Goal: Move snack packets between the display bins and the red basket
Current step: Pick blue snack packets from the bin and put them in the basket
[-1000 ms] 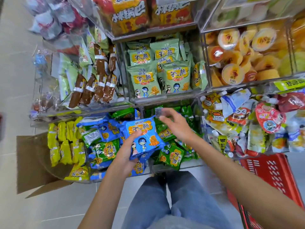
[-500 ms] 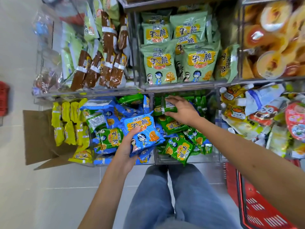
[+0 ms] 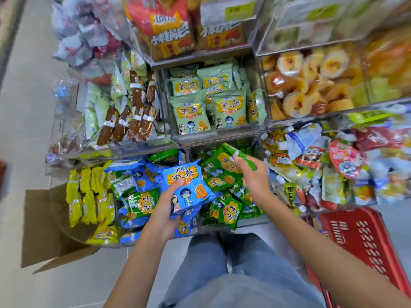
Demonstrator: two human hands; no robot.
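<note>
Gripping a stack of glossy, pillow-shaped blue packets in the left hand, thumb across the printed top, fingers curled underneath. Pinching one crinkly green packet in the right hand, raised just above the clear-walled lower bin heaped with matching green ones. Slotted red plastic basket low at right, cut off by the frame, inside hidden. Right-side shelves smeared by blur. Stack count hard to make out: at least two. One basket, one brown cardboard box.
</note>
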